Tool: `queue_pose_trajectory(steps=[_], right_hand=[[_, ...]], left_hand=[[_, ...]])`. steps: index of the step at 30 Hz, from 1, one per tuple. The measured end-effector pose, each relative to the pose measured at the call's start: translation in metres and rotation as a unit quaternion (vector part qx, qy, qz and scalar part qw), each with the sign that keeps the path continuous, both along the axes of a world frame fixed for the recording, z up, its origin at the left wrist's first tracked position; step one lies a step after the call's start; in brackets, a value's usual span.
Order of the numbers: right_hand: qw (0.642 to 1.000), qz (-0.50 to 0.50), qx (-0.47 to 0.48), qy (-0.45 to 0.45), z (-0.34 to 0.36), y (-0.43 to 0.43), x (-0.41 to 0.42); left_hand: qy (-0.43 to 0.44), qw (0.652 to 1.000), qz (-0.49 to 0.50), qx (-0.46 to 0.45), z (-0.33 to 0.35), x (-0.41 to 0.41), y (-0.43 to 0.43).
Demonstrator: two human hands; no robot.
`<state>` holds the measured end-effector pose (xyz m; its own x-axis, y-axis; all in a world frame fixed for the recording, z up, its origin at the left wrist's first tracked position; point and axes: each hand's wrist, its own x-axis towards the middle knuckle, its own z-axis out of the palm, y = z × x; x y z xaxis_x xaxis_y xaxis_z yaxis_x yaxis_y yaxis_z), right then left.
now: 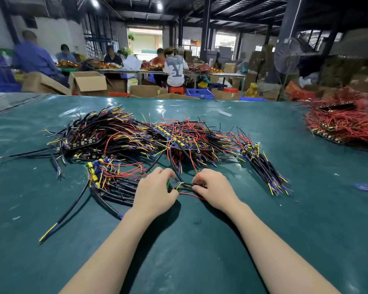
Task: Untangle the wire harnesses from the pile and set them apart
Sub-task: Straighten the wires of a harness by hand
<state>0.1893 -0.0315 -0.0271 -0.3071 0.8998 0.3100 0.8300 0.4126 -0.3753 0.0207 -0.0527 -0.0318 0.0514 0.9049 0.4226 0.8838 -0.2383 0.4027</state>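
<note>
The worktop [200, 251] in front of me is covered with a dark green sheet, smooth and shiny, with light spots on its far part. Across its middle lies the pile [136, 134] of wire harnesses. It is many thin black cables with yellow, blue and red ends, mixed with flat black strips that carry rows of small round parts. The wires cross so much that I cannot tell where one harness ends and the next begins.

At the far right, well apart, a red heap [344, 124] of almost only red wires is blurred and cut off by the picture edge. Just left of my hands lies a smaller bunch [108, 181] of curved black cables with yellow pieces. I cannot tell if it is joined with the pile.

My two bare forearms reach forward and come together at the near edge of the pile. My left grip [155, 192] is closed, fingers curled round one end of a short black harness [184, 184]. My right grip [217, 187] pinches the other end, so the harness spans the small gap between them. A small green part [169, 185] at my left fingers is mostly hidden. A thin red wire [191, 195] runs below the harness and goes under my right grip.
</note>
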Motion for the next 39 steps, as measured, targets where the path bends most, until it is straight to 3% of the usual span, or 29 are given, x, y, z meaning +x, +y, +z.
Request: queue_pose_trajectory(steps=[3, 5, 7, 9, 12, 16, 18, 21, 23, 24, 27, 30, 33, 36, 39], right_hand=[[0.989, -0.015, -0.009, 0.15, 0.003, 0.003, 0.005], [0.959, -0.024, -0.031, 0.281, 0.008, 0.004, 0.01], [0.936, -0.011, -0.055, 0.346, 0.012, 0.004, 0.013], [0.942, 0.002, -0.062, 0.329, 0.012, 0.002, 0.011], [0.958, -0.003, -0.032, 0.284, 0.009, 0.001, 0.005], [0.968, -0.021, 0.037, 0.249, 0.01, 0.002, 0.004], [0.968, -0.027, 0.077, 0.237, 0.011, 0.001, 0.004], [0.962, -0.034, 0.158, 0.219, 0.014, -0.002, 0.001], [0.958, -0.02, 0.204, 0.201, 0.016, -0.005, -0.002], [0.958, -0.004, 0.222, 0.182, 0.017, -0.007, -0.004], [0.962, 0.047, 0.255, 0.089, 0.016, -0.014, -0.01], [0.966, 0.087, 0.245, 0.014, 0.017, -0.018, -0.014], [0.975, 0.106, 0.194, -0.009, 0.018, -0.02, -0.016], [0.987, 0.12, 0.108, -0.007, 0.017, -0.021, -0.02], [0.988, 0.122, 0.003, 0.09, 0.017, -0.022, -0.024]], left_hand=[[0.014, 0.999, 0.049, -0.005, 0.0, -0.006, 0.003], [0.022, 0.999, 0.048, -0.004, 0.0, -0.009, 0.003], [-0.038, 0.999, 0.004, 0.031, 0.002, -0.006, 0.0], [-0.133, 0.988, -0.058, 0.046, 0.005, 0.0, -0.004], [-0.258, 0.955, -0.142, -0.034, 0.009, 0.005, -0.004], [-0.531, 0.814, -0.172, -0.16, 0.016, 0.004, -0.003], [-0.548, 0.811, -0.149, -0.143, 0.017, 0.002, -0.004], [-0.418, 0.902, -0.09, -0.068, 0.015, -0.003, 0.0], [-0.381, 0.92, -0.057, -0.071, 0.015, -0.003, 0.001], [-0.426, 0.897, -0.052, -0.103, 0.017, -0.002, 0.002], [-0.599, 0.766, -0.095, -0.213, 0.025, 0.004, -0.002], [-0.666, 0.699, -0.131, -0.226, 0.027, 0.002, -0.004], [-0.679, 0.682, -0.147, -0.228, 0.028, -0.003, -0.003], [-0.662, 0.713, -0.142, -0.185, 0.027, -0.002, -0.002], [-0.68, 0.71, -0.119, -0.142, 0.024, 0.002, 0.0]])
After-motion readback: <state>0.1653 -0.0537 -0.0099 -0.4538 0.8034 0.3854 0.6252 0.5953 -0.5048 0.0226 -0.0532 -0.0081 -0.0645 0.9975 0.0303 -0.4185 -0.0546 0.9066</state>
